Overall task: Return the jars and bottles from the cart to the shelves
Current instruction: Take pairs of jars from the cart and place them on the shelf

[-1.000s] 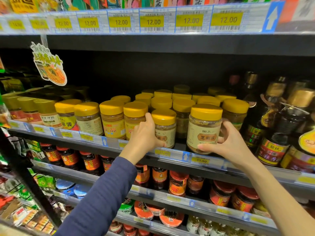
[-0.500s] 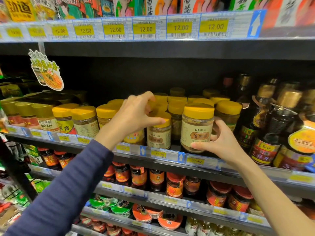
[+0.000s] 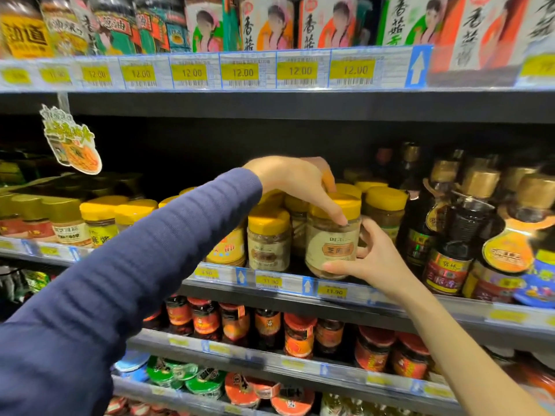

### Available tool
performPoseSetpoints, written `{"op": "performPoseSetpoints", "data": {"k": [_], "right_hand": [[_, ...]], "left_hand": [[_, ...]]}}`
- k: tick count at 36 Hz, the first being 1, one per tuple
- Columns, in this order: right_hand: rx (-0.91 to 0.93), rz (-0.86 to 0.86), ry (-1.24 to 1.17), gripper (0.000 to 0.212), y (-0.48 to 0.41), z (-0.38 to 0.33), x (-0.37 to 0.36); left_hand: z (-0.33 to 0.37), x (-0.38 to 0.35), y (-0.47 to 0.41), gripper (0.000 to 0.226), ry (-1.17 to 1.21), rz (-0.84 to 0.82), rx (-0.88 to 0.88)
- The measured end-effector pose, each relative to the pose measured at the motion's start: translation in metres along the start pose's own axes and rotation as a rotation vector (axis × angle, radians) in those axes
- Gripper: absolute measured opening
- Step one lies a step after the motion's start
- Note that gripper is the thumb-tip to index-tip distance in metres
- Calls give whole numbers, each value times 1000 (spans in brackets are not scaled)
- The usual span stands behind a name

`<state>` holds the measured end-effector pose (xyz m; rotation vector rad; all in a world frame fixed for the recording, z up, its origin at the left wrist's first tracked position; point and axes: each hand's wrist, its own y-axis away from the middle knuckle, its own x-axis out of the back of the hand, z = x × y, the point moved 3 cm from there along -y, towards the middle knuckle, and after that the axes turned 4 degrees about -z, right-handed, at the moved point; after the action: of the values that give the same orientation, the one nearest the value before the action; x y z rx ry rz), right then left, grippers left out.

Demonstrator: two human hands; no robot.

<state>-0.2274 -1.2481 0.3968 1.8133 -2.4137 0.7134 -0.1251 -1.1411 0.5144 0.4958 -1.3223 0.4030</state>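
Observation:
A yellow-lidded jar (image 3: 333,244) with a beige label stands at the front edge of the middle shelf (image 3: 300,288). My right hand (image 3: 372,259) grips its lower right side, thumb under the label. My left hand (image 3: 297,181) reaches over from the left in a blue sleeve, its fingers curled on the jar's yellow lid and its thumb pressing the jar's shoulder. A matching jar (image 3: 268,238) stands just to the left, with several more yellow-lidded jars behind and beside it. The cart is out of view.
Dark sauce bottles (image 3: 453,235) with gold caps crowd the shelf right of the jar. Red-lidded jars (image 3: 300,334) fill the shelf below and tall labelled bottles (image 3: 270,22) the shelf above. A paper promo tag (image 3: 72,142) hangs at upper left.
My left hand lifted off the neighbouring jar, swung right and came down on the lid of the jar my right hand holds. The view shifted downward and closer.

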Motion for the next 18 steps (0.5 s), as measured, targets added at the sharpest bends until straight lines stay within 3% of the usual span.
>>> {"op": "performPoseSetpoints", "data": {"k": [9,13,18], "right_hand": [[15,4,50,84,2,3,1],[-26,-10,100,94,10,2,1],[-69,19,326,91,34,-1,6]], "left_hand": [[-4,1,-4,66,80,25,-23],[-9,-2,-5,72,98,11,-16],[-21,-6,-6,90,111,-1,48]]}}
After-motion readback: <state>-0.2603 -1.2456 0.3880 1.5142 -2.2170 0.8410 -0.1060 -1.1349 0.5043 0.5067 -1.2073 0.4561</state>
